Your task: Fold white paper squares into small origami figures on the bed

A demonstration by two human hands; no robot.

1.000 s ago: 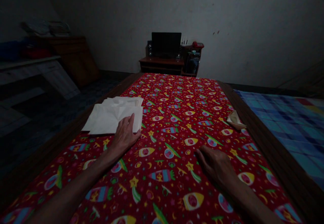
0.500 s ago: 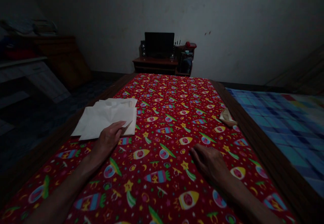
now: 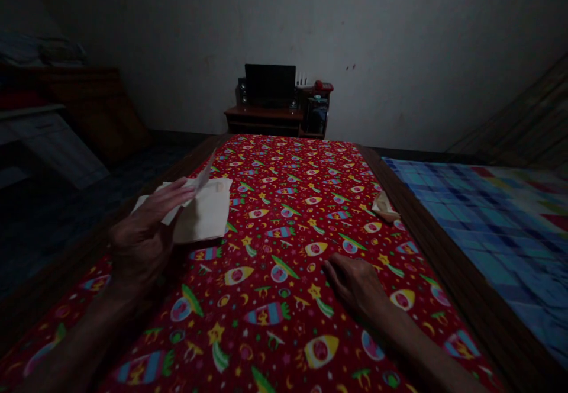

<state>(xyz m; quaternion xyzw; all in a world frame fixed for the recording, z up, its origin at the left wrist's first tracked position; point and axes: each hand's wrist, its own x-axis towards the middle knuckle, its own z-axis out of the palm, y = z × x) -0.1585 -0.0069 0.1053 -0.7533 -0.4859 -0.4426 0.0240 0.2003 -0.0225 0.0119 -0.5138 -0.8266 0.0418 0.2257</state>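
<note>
My left hand [image 3: 144,236] is raised over a stack of white papers [image 3: 202,221] at the left side of the red printed cloth. Its fingers hold a lifted paper sheet [image 3: 205,174], which stands up steeply above the stack. The thumb side of the grip is partly hidden. A small mark shows near the far right corner of the page below. My right hand [image 3: 355,280] rests on the cloth with its fingers curled together, and nothing shows in it. Beyond it, by the right edge, lies a small crumpled beige piece [image 3: 385,206], perhaps folded paper.
The red cloth [image 3: 275,274] covers a long surface with dark wooden edges [image 3: 437,245]. A monitor [image 3: 270,83] and a red telephone [image 3: 323,86] stand on furniture by the far wall. Blue checked bedding [image 3: 448,203] lies to the right, a pale desk [image 3: 48,129] to the left.
My left hand has moved left and up from the stack, lifting a sheet from flat to nearly upright. My right hand stays on the cloth. The view has shifted slightly.
</note>
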